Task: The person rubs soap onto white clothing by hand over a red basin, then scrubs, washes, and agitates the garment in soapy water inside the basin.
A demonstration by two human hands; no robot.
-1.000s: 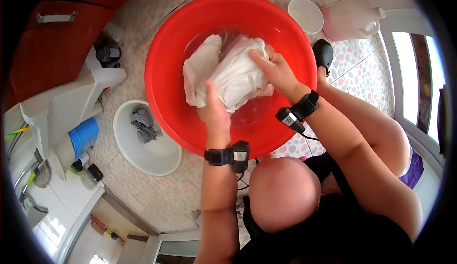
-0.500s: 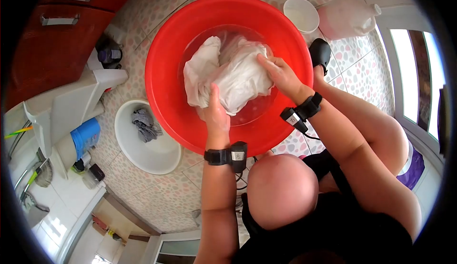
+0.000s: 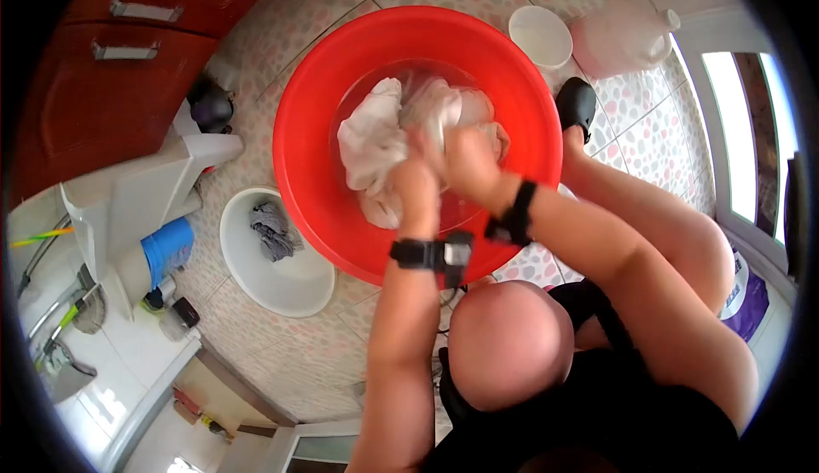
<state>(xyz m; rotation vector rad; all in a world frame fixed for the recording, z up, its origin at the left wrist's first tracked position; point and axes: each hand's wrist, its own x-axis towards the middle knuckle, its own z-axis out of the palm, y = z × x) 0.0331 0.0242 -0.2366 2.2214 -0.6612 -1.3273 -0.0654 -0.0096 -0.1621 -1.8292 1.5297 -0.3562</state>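
A: Head view. State the location of the white cloth (image 3: 368, 142).
B: Centre of the frame, slightly above the middle, bunched in water inside the red basin (image 3: 294, 166).
A: Grip status?
B: Left hand (image 3: 416, 187) and right hand (image 3: 471, 162) are close together at the cloth. Motion blur hides the fingers; whether either is closed on fabric cannot be told.
A: List the hazards.
B: First, splash-over. Brisk hand movement could throw water past the rim onto the tiled floor (image 3: 636, 123), making it slippery near the black shoe (image 3: 577, 102), upper right.
A: Second?
B: Water ingress. The left wrist device (image 3: 437, 254) and right wrist device (image 3: 510, 215) sit close above the basin; low wrists or splashes could wet them.
A: Third?
B: Slippage. Wet fabric may slide if finger pressure is uneven. The grey cloth (image 3: 273, 232) lies apart in the white basin (image 3: 299, 298), left of centre.
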